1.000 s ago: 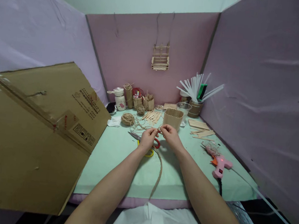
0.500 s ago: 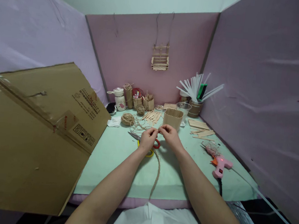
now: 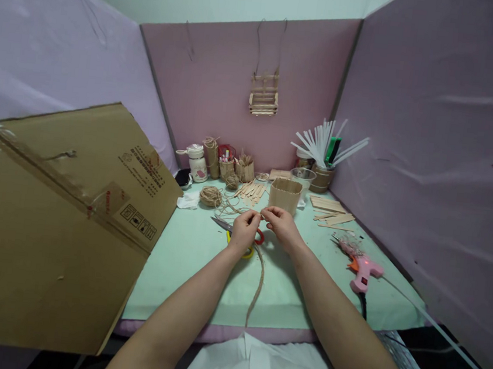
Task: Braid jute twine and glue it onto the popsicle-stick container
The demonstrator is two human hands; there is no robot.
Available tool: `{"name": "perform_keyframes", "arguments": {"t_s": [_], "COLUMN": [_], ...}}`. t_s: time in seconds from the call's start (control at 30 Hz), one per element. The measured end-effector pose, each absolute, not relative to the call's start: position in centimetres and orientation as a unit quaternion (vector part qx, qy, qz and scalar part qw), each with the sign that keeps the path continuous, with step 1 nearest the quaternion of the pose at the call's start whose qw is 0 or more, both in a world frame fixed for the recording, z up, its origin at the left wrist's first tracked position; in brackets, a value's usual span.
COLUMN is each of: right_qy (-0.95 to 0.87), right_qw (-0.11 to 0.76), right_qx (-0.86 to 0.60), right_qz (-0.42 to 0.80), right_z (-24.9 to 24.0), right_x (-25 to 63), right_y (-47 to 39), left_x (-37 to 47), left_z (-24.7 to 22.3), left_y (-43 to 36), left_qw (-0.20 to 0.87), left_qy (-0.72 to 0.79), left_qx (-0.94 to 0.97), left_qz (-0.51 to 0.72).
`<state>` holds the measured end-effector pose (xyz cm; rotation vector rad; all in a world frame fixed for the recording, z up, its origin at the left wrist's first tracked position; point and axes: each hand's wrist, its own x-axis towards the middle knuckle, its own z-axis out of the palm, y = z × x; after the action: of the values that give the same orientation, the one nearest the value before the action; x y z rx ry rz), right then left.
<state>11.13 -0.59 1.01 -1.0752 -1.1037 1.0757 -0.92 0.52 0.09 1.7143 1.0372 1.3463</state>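
My left hand (image 3: 245, 229) and my right hand (image 3: 281, 224) meet near the middle of the table, fingertips pinched close together on jute twine. A braided length of the twine (image 3: 262, 274) trails from below my hands to the table's front edge. Scissors (image 3: 221, 223) with red and yellow handles lie under my left hand, partly covered by it. Just behind my right hand stands a tan, open-topped box of craft sticks (image 3: 285, 193). Loose strands run leftward to a ball of twine (image 3: 210, 196).
A pink glue gun (image 3: 363, 272) lies at the right, its glue stick jutting past the table edge. Flat craft sticks (image 3: 334, 212) lie behind it. A large cardboard sheet (image 3: 61, 224) leans at the left. Along the back stand a white bottle (image 3: 197, 164) and a pot of glue sticks (image 3: 321, 177).
Almost nothing differs. My right fingers have shifted very slightly at the twine, and both hands remain in the same place.
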Motion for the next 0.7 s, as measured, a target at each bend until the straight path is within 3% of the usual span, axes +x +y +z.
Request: {"name": "perform_keyframes", "arguments": {"t_s": [0.23, 0.7], "right_qy": [-0.541, -0.587], "right_qw": [0.604, 0.581], "right_qx": [-0.507, -0.527], "right_qz": [0.291, 0.199], "right_z": [0.64, 0.16], "right_x": [11.09, 11.20], "right_y": [-0.31, -0.26], "left_x": [-0.79, -0.82], "left_z": [-0.43, -0.07], "left_y": [1.12, 0.77], "left_qw": [0.406, 0.356], "left_qy": [0.413, 0.431], "left_qx": [0.616, 0.619], "left_qz": [0.533, 0.552]}}
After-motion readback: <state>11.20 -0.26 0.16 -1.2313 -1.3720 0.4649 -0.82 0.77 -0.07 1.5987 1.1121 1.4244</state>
